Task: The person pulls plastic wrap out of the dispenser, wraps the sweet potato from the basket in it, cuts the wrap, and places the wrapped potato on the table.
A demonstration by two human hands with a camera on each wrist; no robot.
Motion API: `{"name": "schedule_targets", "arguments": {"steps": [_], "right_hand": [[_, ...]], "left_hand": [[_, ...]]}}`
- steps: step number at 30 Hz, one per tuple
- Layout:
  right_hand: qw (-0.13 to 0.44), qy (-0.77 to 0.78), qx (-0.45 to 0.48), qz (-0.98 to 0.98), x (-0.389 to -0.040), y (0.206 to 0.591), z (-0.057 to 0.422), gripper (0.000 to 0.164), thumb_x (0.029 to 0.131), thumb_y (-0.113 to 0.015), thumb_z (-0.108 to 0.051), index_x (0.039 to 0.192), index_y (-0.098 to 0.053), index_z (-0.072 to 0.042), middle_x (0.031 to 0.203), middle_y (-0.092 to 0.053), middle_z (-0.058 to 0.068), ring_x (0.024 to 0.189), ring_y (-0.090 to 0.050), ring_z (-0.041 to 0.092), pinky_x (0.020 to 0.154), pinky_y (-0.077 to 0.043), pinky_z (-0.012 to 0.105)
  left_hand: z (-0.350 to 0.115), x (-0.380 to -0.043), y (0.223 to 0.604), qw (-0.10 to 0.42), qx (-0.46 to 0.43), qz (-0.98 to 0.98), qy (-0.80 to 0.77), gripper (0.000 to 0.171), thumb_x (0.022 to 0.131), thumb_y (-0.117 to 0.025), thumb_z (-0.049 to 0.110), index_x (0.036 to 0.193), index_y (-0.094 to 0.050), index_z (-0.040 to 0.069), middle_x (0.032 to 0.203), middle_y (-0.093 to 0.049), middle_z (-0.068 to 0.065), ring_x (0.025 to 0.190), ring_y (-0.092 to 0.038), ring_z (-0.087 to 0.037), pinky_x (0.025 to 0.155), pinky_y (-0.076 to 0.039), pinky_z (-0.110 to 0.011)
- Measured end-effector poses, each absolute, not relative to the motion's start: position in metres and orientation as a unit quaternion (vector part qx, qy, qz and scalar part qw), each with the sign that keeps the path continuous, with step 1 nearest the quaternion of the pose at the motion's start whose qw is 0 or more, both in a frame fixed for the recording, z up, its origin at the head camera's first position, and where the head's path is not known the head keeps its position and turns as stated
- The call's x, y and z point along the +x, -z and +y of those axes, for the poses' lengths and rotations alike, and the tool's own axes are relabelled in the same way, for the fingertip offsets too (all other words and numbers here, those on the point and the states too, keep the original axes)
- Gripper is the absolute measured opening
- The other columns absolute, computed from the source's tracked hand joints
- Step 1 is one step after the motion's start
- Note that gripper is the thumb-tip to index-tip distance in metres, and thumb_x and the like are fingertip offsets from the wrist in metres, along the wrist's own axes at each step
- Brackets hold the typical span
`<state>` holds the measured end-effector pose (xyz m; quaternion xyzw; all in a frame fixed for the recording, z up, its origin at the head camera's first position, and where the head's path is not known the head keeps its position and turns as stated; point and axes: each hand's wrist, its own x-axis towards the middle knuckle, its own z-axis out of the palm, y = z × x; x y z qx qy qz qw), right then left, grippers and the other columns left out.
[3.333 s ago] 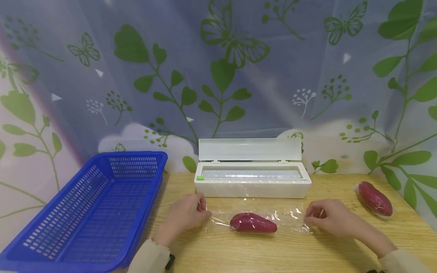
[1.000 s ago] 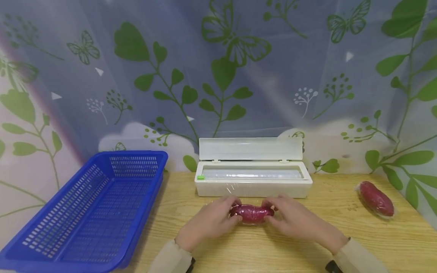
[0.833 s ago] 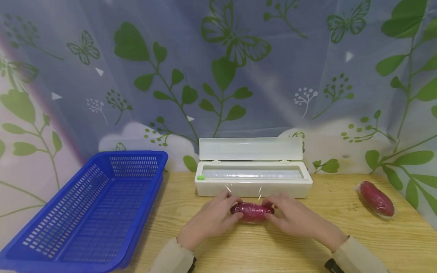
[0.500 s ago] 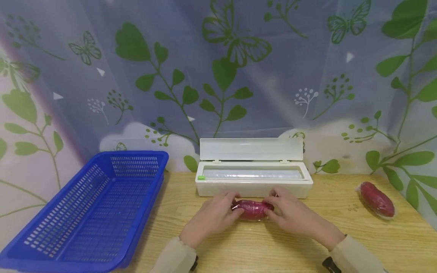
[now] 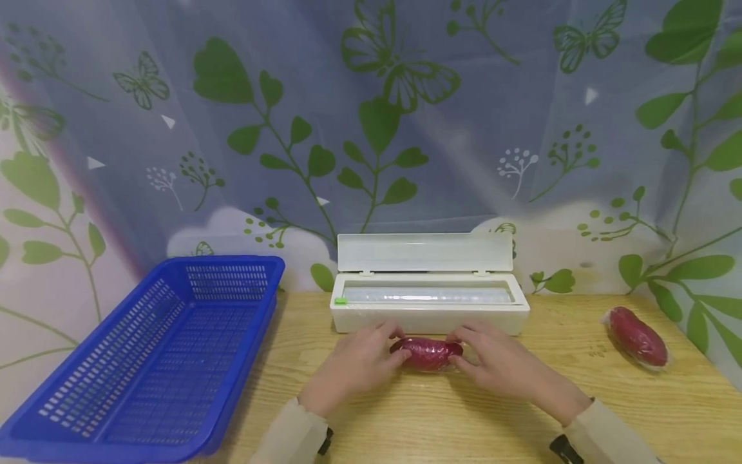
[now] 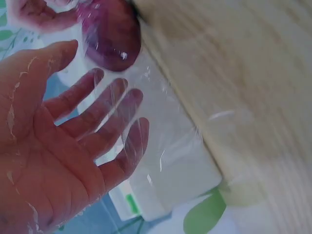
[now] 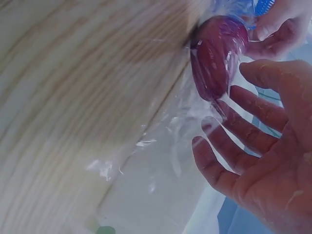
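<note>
A purple-red sweet potato [image 5: 428, 354] lies in clear cling film [image 6: 161, 122] just in front of the white film dispenser [image 5: 429, 319]. My left hand [image 5: 359, 361] holds its left end between thumb and fingertips. At the right end, my right hand [image 5: 498, 361] grips it the same way. Both wrist views show the other fingers spread loosely, with film across the left fingertips. The film stretches between the sweet potato and the dispenser, whose lid stands up with the roll showing inside. Shiny wrinkles cover the sweet potato's skin.
A blue plastic basket [image 5: 214, 361] with slotted walls stands at the left. A second wrapped sweet potato [image 5: 636, 338] lies on the wooden table [image 5: 440, 432] at the right. Behind the dispenser hangs a leaf-patterned cloth [image 5: 452, 174].
My hands have come inward from the film's outer edges onto the sweet potato's ends. It has rolled away from me toward the dispenser, and film now wraps it.
</note>
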<state>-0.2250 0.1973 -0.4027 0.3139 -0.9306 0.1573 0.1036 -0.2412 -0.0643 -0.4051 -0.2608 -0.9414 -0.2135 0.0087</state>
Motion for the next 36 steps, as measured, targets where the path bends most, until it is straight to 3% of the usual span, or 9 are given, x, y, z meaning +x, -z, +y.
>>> {"name": "schedule_targets", "arguments": {"steps": [3, 7, 9, 11, 15, 20, 25, 31, 36], "right_hand": [[0.1, -0.165, 0.307, -0.932, -0.223, 0.398, 0.199, 0.019, 0.091, -0.074, -0.019, 0.11, -0.073, -0.014, 0.109, -0.072, -0.001, 0.103, -0.069, 0.021, 0.088, -0.06, 0.042], [0.12, -0.172, 0.302, -0.93, -0.222, 0.392, 0.201, 0.019, 0.092, -0.074, -0.019, 0.109, -0.073, -0.013, 0.11, -0.073, 0.0, 0.103, -0.07, 0.022, 0.089, -0.06, 0.044], [0.142, -0.171, 0.303, -0.927, -0.223, 0.39, 0.201, 0.018, 0.091, -0.075, -0.019, 0.108, -0.074, -0.013, 0.108, -0.074, 0.0, 0.101, -0.071, 0.022, 0.087, -0.061, 0.042], [0.16, -0.173, 0.306, -0.922, -0.226, 0.388, 0.2, 0.017, 0.091, -0.076, -0.019, 0.107, -0.074, -0.013, 0.105, -0.074, -0.001, 0.098, -0.071, 0.02, 0.086, -0.061, 0.041], [0.191, -0.193, 0.322, -0.907, -0.235, 0.386, 0.196, 0.015, 0.092, -0.074, -0.018, 0.106, -0.074, -0.012, 0.102, -0.074, -0.001, 0.095, -0.072, 0.018, 0.082, -0.061, 0.038], [0.203, -0.233, 0.342, -0.887, -0.254, 0.389, 0.189, 0.017, 0.093, -0.074, -0.017, 0.108, -0.073, -0.009, 0.106, -0.073, 0.002, 0.1, -0.071, 0.021, 0.086, -0.059, 0.042], [0.192, -0.243, 0.349, -0.884, -0.277, 0.392, 0.174, 0.026, 0.095, -0.072, -0.024, 0.117, -0.071, -0.01, 0.117, -0.07, 0.003, 0.113, -0.066, 0.024, 0.097, -0.056, 0.046], [0.187, -0.255, 0.363, -0.876, -0.304, 0.39, 0.15, 0.031, 0.094, -0.073, -0.027, 0.119, -0.071, -0.01, 0.119, -0.069, 0.006, 0.115, -0.065, 0.026, 0.1, -0.053, 0.048], [0.139, -0.261, 0.359, -0.885, -0.318, 0.387, 0.129, 0.034, 0.096, -0.071, -0.033, 0.122, -0.07, -0.012, 0.12, -0.068, 0.004, 0.116, -0.063, 0.024, 0.101, -0.053, 0.046]], "left_hand": [[-0.073, -0.242, 0.397, -0.001, -0.246, -0.935, 0.256, 0.031, 0.101, -0.062, 0.039, 0.122, -0.067, 0.017, 0.111, -0.072, 0.002, 0.096, -0.068, -0.014, 0.081, -0.057, -0.031], [-0.088, -0.25, 0.391, 0.086, -0.217, -0.925, 0.301, 0.027, 0.097, -0.069, 0.031, 0.119, -0.067, 0.013, 0.103, -0.069, 0.0, 0.092, -0.066, -0.014, 0.078, -0.055, -0.029], [-0.096, -0.257, 0.393, 0.141, -0.184, -0.925, 0.301, 0.038, 0.093, -0.074, 0.031, 0.124, -0.065, 0.011, 0.107, -0.066, -0.004, 0.093, -0.065, -0.018, 0.077, -0.055, -0.033], [-0.104, -0.264, 0.397, 0.161, -0.144, -0.928, 0.304, 0.055, 0.09, -0.077, 0.035, 0.135, -0.059, 0.009, 0.12, -0.061, -0.012, 0.103, -0.063, -0.026, 0.085, -0.056, -0.041], [-0.12, -0.276, 0.408, 0.119, -0.1, -0.941, 0.3, 0.08, 0.087, -0.078, 0.045, 0.15, -0.046, 0.007, 0.145, -0.049, -0.019, 0.125, -0.056, -0.037, 0.104, -0.05, -0.054], [-0.134, -0.284, 0.417, 0.035, -0.114, -0.942, 0.313, 0.087, 0.091, -0.074, 0.045, 0.16, -0.031, 0.013, 0.16, -0.035, -0.021, 0.147, -0.037, -0.044, 0.116, -0.036, -0.066], [-0.142, -0.288, 0.42, 0.007, -0.126, -0.933, 0.337, 0.088, 0.094, -0.072, 0.04, 0.163, -0.023, 0.016, 0.165, -0.028, -0.023, 0.151, -0.029, -0.046, 0.118, -0.03, -0.068], [-0.148, -0.292, 0.421, 0.002, -0.126, -0.925, 0.358, 0.088, 0.095, -0.07, 0.041, 0.164, -0.019, 0.02, 0.166, -0.025, -0.022, 0.152, -0.03, -0.046, 0.118, -0.03, -0.067], [-0.15, -0.294, 0.419, 0.002, -0.125, -0.925, 0.358, 0.087, 0.095, -0.07, 0.043, 0.164, -0.021, 0.023, 0.164, -0.03, -0.022, 0.15, -0.033, -0.044, 0.118, -0.032, -0.066]]}}
